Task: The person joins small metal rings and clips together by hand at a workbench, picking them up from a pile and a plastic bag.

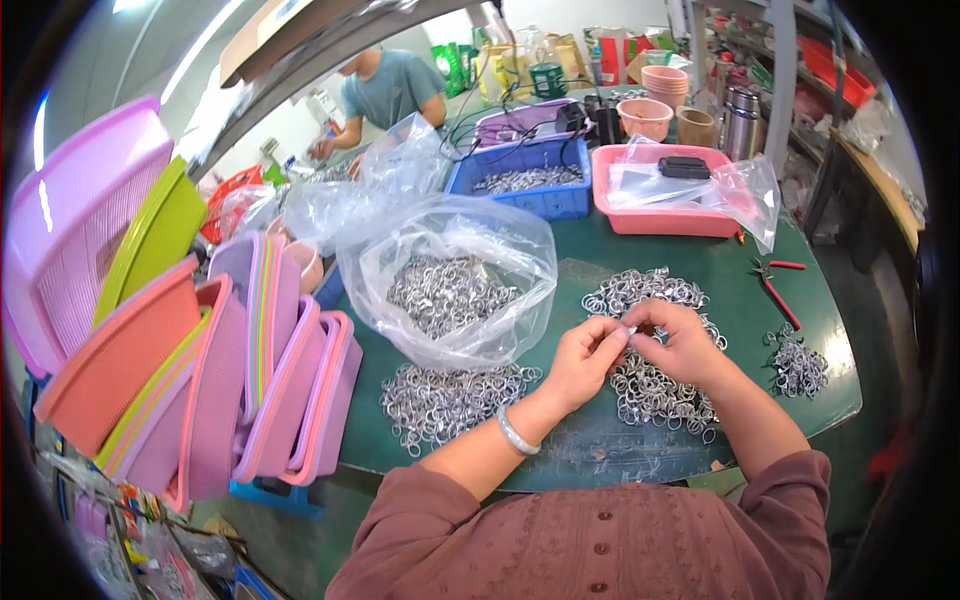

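left hand [585, 355] and right hand [680, 345] pinch one small silver metal ring [630, 329], fingers closed | risk: ring slips into heap of silver rings [655, 390] on green table [600, 250]

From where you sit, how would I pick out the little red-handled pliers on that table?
Start at the green table and find the pink tray with clear plastic at its far side. Just nearer than the tray's right corner, right of the ring pile above the hands, lie the pliers. They are the only red-handled tool among silver rings.
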A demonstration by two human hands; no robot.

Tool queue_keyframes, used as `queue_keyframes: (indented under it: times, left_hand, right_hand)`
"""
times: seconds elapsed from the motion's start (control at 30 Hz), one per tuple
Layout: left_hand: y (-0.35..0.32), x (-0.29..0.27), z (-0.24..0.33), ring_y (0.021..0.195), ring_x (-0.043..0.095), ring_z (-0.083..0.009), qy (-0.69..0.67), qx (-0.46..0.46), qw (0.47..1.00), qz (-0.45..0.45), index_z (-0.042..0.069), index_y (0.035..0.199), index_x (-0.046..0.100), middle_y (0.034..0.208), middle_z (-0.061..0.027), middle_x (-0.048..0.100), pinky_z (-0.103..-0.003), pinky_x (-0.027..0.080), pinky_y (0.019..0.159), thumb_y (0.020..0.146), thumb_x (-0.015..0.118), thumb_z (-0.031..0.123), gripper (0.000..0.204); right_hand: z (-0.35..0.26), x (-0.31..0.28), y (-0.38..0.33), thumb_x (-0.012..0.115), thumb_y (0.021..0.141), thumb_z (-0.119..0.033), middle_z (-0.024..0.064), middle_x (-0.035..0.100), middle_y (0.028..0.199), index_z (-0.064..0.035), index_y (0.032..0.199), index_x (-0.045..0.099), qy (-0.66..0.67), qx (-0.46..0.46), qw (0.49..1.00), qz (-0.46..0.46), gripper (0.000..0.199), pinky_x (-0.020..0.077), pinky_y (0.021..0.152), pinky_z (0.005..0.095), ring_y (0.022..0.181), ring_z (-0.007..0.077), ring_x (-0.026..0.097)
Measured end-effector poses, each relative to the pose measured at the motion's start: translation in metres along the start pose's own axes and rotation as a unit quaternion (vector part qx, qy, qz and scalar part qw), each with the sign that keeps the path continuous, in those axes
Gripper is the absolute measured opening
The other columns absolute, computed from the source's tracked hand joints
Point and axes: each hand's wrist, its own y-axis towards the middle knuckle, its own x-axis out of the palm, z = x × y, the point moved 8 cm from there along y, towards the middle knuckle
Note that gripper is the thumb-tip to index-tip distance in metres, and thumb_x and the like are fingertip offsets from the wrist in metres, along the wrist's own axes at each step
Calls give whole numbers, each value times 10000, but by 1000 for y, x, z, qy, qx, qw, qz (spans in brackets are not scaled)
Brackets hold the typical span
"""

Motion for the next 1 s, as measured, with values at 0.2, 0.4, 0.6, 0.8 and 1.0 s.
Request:
queue_keyframes:
  times: [0.2, 0.4, 0.6, 0.8, 1.0]
  left_hand:
    - [-6, -7, -16, 594, 511, -67, 1, -78, 996, 41, 48, 858, 562, 721, -1, 568, -195, 410, 536, 873, 515, 155, 118]
    - [-3, -2, -24, 563, 463, -41, 9, -100, 994, 39, 64, 813, 546, 661, 26, 520, -171, 367, 512, 876, 486, 121, 104]
    - [10, 7, -15, 566, 505, -73, -18, -69, 996, 48, 45, 842, 550, 664, -4, 550, -194, 395, 503, 860, 498, 103, 79]
    - [7, -4, -14, 579, 497, -50, -45, -49, 996, 56, 21, 885, 585, 689, 5, 561, -178, 390, 519, 854, 521, 101, 107]
    - [-1, -2, -15, 567, 485, -37, -14, -31, 997, 63, 26, 887, 595, 680, 15, 555, -163, 374, 508, 839, 551, 100, 98]
  right_hand:
    - [7, 7, -9, 623, 730, -43, 95, 557, 790, -30, 897, 558, 1, -11, 1000, 2, 179, 475, 609, 293, 696, 211, 578]
    - [15, 4, -18, 621, 723, -44, 111, 562, 825, -40, 916, 560, -8, -35, 999, 16, 203, 478, 640, 325, 750, 263, 576]
    - [17, -15, -19, 606, 720, -29, 113, 566, 804, -28, 910, 573, -27, -62, 994, 91, 193, 473, 663, 326, 748, 275, 579]
    - [42, 5, -14, 554, 781, 31, 50, 568, 913, 11, 992, 550, 140, 78, 987, 28, 212, 456, 766, 253, 849, 121, 558]
    - [49, 12, -21, 560, 781, 37, 67, 589, 955, 22, 1070, 513, 283, 104, 953, 35, 293, 467, 794, 261, 876, 117, 565]
